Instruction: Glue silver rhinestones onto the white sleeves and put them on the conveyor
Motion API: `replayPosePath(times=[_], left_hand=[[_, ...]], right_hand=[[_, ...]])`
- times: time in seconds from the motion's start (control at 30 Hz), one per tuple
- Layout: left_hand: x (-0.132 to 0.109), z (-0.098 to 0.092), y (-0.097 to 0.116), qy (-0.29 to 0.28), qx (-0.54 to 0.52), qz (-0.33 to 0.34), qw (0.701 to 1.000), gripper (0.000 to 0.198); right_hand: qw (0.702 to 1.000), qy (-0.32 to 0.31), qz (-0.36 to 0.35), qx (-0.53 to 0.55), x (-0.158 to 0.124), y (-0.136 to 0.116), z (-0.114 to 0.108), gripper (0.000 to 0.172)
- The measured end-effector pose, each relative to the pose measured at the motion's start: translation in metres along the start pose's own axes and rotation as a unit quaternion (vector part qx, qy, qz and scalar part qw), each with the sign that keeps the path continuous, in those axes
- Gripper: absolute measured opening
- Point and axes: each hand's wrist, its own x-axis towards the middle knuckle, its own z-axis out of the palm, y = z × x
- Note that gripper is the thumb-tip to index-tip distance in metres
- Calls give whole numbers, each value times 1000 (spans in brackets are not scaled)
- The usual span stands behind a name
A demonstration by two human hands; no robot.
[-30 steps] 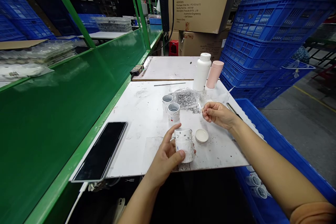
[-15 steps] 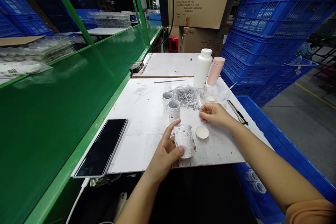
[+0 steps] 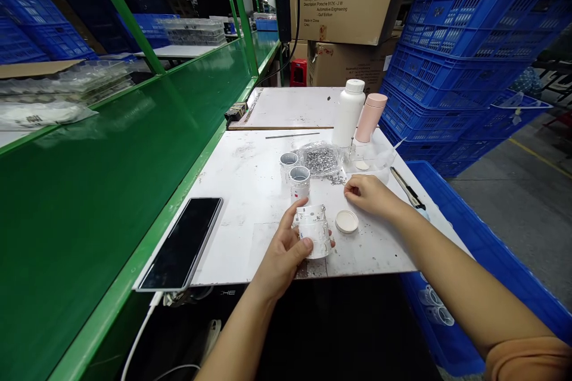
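Note:
My left hand (image 3: 286,247) grips a white cylindrical sleeve (image 3: 315,235) with a patchy, taped surface, and the sleeve tilts slightly. My right hand (image 3: 369,196) rests on the white work board (image 3: 232,214), its fingertips pinched with nothing visible between them. A round white lid (image 3: 347,221) lies just below those fingers. Farther up stand two grey-lined white cylinders (image 3: 299,183), near a clear plastic bag of small silvery metal parts (image 3: 319,161). Some loose bits are scattered beside the bag.
A black smartphone (image 3: 181,244) lies at the board's left edge, beside a green shelf (image 3: 111,190). A white bottle (image 3: 351,113), pink bottle (image 3: 369,117) and utility knife (image 3: 406,189) stand or lie to the right. Stacked blue crates (image 3: 465,30) and cardboard boxes (image 3: 344,0) rise behind.
The whole view has shifted slightly as my head moved. My left hand has tilted the white sleeve a little, and my right hand's fingers have moved slightly closer to the lid.

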Motion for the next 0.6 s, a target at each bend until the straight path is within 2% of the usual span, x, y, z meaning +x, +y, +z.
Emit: replayPosePath(times=[0.2, 0.33, 0.43, 0.6], left_hand=[[2, 1, -3, 26, 11, 4, 1000, 81], [4, 2, -4, 38, 19, 11, 999, 83], [5, 3, -4, 59, 15, 14, 998, 84], [5, 5, -2, 71, 23, 7, 997, 89]], right_hand=[[1000, 3, -20, -6, -7, -4, -10, 12], [994, 4, -98, 42, -24, -14, -19, 10], [987, -22, -146, 60, -38, -20, -18, 11], [987, -44, -143, 58, -44, -23, -8, 14]])
